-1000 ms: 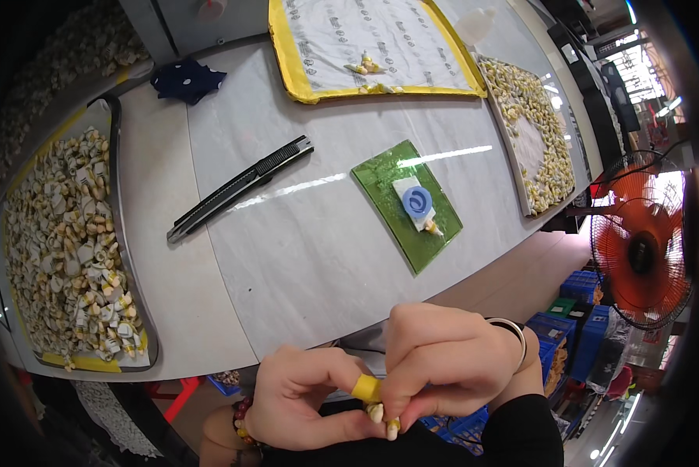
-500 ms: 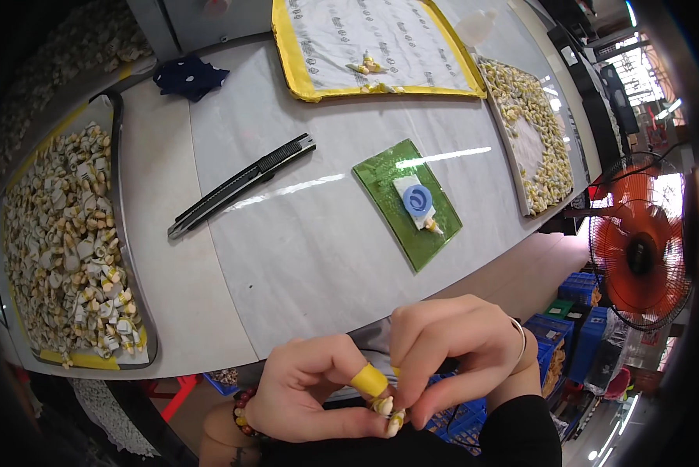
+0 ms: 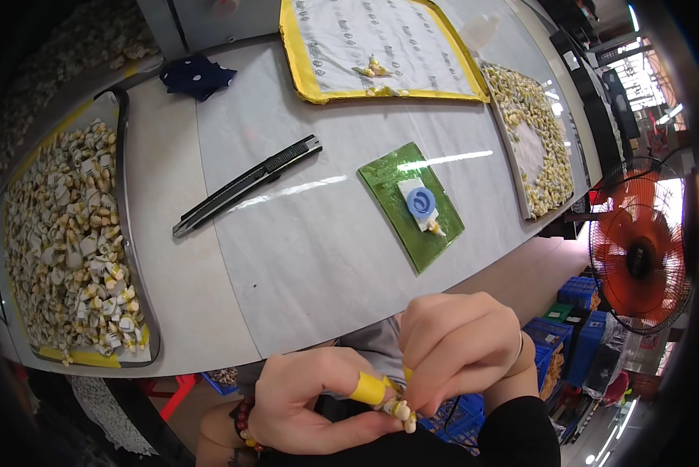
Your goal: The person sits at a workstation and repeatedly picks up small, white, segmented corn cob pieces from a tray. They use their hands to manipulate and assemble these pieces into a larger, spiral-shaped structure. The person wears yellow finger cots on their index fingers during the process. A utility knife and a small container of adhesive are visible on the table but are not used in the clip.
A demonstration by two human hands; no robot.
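Left hand [image 3: 310, 405], yellow guard on one finger, pinching a small cream-and-yellow piece [image 3: 400, 411] below the tabletop [image 3: 287, 257] edge; right hand [image 3: 458, 350] closed over the same piece from above. Judged mid-assembly, fingertip fitting under way; next calls for a steady pinch and fine alignment. Green mat [image 3: 412, 206] with blue round disc [image 3: 420, 204] mid-tabletop, black utility knife [image 3: 244, 187] left of it, yellow-rimmed tray [image 3: 299, 70] with printed sheet beyond, trays of like pieces [image 3: 61, 241] at both sides.

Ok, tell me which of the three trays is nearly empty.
The yellow-rimmed tray at the table's far edge: only a few small pieces on its sheet, while the left tray and right tray hold heaps.
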